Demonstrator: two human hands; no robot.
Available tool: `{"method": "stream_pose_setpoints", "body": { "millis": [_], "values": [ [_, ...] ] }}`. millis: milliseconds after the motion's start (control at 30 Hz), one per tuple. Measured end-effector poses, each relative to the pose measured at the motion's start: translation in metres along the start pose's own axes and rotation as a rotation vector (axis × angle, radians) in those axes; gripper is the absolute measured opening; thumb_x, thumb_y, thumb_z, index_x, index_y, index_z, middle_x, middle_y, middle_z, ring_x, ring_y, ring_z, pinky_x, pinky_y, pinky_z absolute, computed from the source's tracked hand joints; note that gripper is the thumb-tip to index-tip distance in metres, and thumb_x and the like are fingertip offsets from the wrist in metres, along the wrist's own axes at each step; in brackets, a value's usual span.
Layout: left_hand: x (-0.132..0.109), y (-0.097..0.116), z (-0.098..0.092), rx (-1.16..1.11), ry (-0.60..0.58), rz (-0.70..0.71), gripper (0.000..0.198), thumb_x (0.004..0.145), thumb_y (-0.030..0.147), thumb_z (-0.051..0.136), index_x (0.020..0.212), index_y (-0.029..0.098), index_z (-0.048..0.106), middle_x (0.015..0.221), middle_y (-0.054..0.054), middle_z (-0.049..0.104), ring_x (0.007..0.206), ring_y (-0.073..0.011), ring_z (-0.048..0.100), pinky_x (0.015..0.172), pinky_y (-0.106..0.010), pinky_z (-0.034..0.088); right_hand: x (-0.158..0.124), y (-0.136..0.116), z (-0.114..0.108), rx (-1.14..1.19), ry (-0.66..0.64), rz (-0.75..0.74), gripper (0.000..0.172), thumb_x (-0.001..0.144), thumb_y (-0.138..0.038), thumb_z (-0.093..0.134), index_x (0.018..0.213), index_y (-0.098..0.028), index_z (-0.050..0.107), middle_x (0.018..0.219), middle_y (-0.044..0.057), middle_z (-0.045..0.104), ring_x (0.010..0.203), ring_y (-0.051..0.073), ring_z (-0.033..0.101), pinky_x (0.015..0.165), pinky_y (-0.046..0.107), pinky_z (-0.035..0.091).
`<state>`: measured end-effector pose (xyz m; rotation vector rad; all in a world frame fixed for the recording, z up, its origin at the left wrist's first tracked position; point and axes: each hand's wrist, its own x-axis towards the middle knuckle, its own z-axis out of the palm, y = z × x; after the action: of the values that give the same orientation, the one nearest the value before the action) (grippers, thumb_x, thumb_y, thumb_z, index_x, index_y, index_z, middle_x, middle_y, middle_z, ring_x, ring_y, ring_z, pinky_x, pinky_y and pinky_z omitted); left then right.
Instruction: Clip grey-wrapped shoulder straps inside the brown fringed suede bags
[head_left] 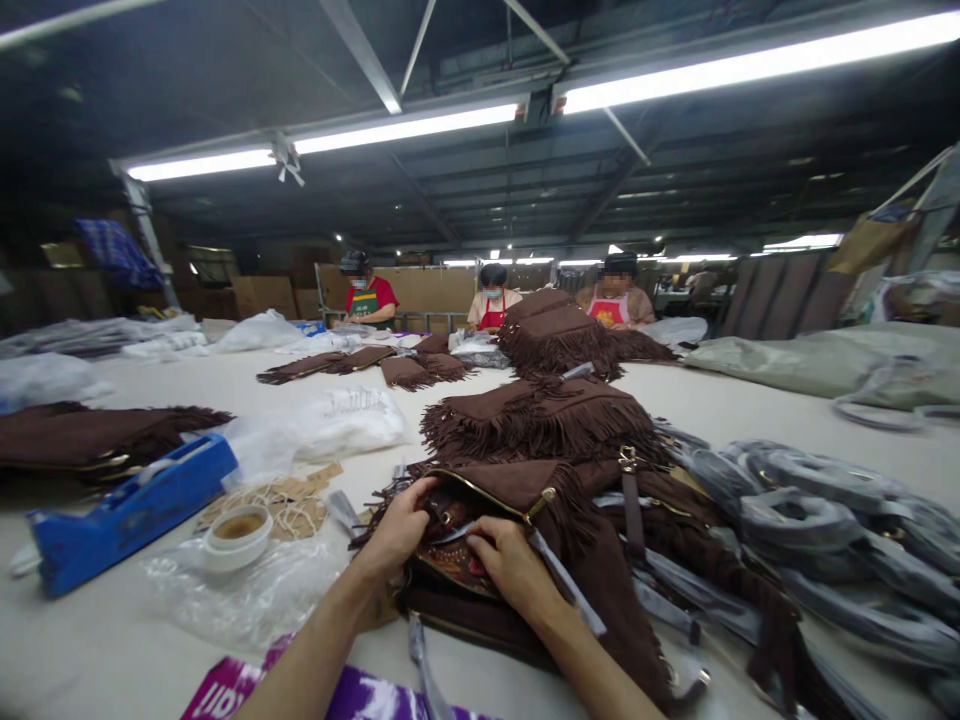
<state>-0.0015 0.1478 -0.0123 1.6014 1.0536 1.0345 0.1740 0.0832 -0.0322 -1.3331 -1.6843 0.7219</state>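
A dark brown fringed handbag [495,480] lies in front of me with its gold zipper [540,505] undone, showing a patterned, studded inside [450,560]. My left hand [401,525] is closed on the left edge of the bag's mouth, its thumb near the zipper line. Inside the opening, my right hand [514,560] has its fingers curled together beside a thin pale strip [454,533]. What those fingers pinch is hidden. A plastic-wrapped zipper pull [566,580] hangs over the bag's right side.
More brown fringed bags [540,415] are stacked behind. Plastic-wrapped straps [802,520] are heaped on the right. To the left are a blue tape dispenser [135,510], a tape roll [238,535], strung tags [292,500] and clear plastic [232,595]. Several people work across the table [720,405].
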Motion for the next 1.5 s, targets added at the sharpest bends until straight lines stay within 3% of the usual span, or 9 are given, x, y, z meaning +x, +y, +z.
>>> {"method": "stream_pose_setpoints", "body": {
  "millis": [233, 433, 567, 867, 1033, 1133, 1267, 1367, 1500],
  "values": [
    [-0.003, 0.0, 0.008, -0.118, 0.03, -0.059, 0.035, 0.075, 0.039, 0.056, 0.097, 0.013, 0.064, 0.094, -0.007, 0.07, 0.091, -0.0229, 0.063, 0.082, -0.031, 0.049, 0.002, -0.01, 0.005, 0.023, 0.065, 0.0, 0.02, 0.082, -0.027, 0.047, 0.071, -0.02, 0.062, 0.063, 0.0, 0.06, 0.059, 0.019, 0.06, 0.058, 0.027, 0.044],
    [-0.006, 0.001, 0.009, -0.15, 0.076, -0.126, 0.033, 0.061, 0.017, 0.053, 0.093, 0.016, 0.059, 0.076, 0.0, 0.063, 0.073, -0.0168, 0.059, 0.066, -0.026, 0.044, 0.003, -0.005, 0.009, 0.079, 0.078, 0.04, 0.019, 0.082, -0.029, 0.048, 0.07, -0.021, 0.06, 0.06, -0.002, 0.057, 0.054, 0.018, 0.059, 0.052, 0.026, 0.045],
    [-0.011, 0.005, 0.006, -0.209, 0.006, -0.105, 0.037, 0.058, 0.013, 0.05, 0.093, 0.019, 0.059, 0.076, 0.003, 0.063, 0.073, -0.0147, 0.058, 0.067, -0.024, 0.044, 0.007, -0.006, 0.016, 0.13, 0.11, 0.05, 0.018, 0.079, -0.031, 0.049, 0.068, -0.021, 0.059, 0.058, -0.001, 0.056, 0.053, 0.018, 0.057, 0.048, 0.025, 0.042],
    [-0.016, 0.015, 0.003, -0.063, -0.118, -0.028, 0.019, 0.06, 0.02, 0.058, 0.074, 0.015, 0.069, 0.067, 0.001, 0.063, 0.069, -0.0167, 0.055, 0.067, -0.026, 0.042, 0.017, -0.005, 0.026, 0.244, 0.126, 0.068, 0.022, 0.075, -0.035, 0.05, 0.069, -0.018, 0.062, 0.059, 0.0, 0.058, 0.051, 0.018, 0.059, 0.051, 0.027, 0.043],
    [-0.019, 0.021, 0.004, 0.132, -0.023, 0.102, 0.021, 0.067, 0.038, 0.065, 0.058, 0.018, 0.064, 0.062, 0.0, 0.06, 0.071, -0.0203, 0.056, 0.071, -0.029, 0.045, 0.013, -0.015, 0.024, 0.249, 0.187, 0.059, 0.014, 0.073, -0.024, 0.052, 0.065, -0.017, 0.062, 0.057, -0.001, 0.059, 0.049, 0.017, 0.059, 0.049, 0.025, 0.043],
    [-0.018, 0.02, 0.004, -0.02, -0.006, 0.067, 0.027, 0.065, 0.044, 0.071, 0.059, 0.019, 0.064, 0.076, -0.001, 0.065, 0.084, -0.0242, 0.061, 0.078, -0.032, 0.05, 0.008, -0.027, 0.02, 0.225, 0.256, -0.022, 0.014, 0.074, -0.016, 0.054, 0.073, -0.019, 0.068, 0.069, 0.0, 0.067, 0.065, 0.018, 0.064, 0.061, 0.025, 0.047],
    [-0.016, 0.017, 0.005, -0.326, 0.014, -0.027, 0.038, 0.061, 0.054, 0.078, 0.059, 0.019, 0.061, 0.125, -0.003, 0.062, 0.112, -0.0304, 0.059, 0.091, -0.037, 0.051, 0.003, -0.033, 0.018, 0.21, 0.314, -0.147, 0.014, 0.073, -0.016, 0.062, 0.076, -0.023, 0.073, 0.072, -0.001, 0.067, 0.072, 0.018, 0.063, 0.067, 0.025, 0.046],
    [-0.014, 0.02, 0.004, -0.185, 0.015, 0.038, 0.043, 0.059, 0.061, 0.076, 0.059, 0.02, 0.065, 0.137, -0.004, 0.056, 0.122, -0.0354, 0.053, 0.098, -0.041, 0.048, 0.005, -0.027, 0.023, 0.261, 0.37, -0.267, 0.008, 0.073, -0.022, 0.068, 0.07, -0.024, 0.075, 0.072, 0.0, 0.066, 0.072, 0.019, 0.062, 0.068, 0.026, 0.045],
    [-0.009, 0.052, 0.012, 0.232, 0.054, 0.28, 0.039, 0.059, 0.064, 0.073, 0.06, 0.025, 0.071, 0.133, -0.006, 0.059, 0.127, -0.0389, 0.046, 0.112, -0.051, 0.03, 0.01, -0.019, 0.03, 0.244, 0.392, -0.199, 0.013, 0.082, -0.027, 0.065, 0.076, -0.025, 0.076, 0.072, -0.001, 0.069, 0.075, 0.022, 0.064, 0.07, 0.029, 0.047]
  ]
}}
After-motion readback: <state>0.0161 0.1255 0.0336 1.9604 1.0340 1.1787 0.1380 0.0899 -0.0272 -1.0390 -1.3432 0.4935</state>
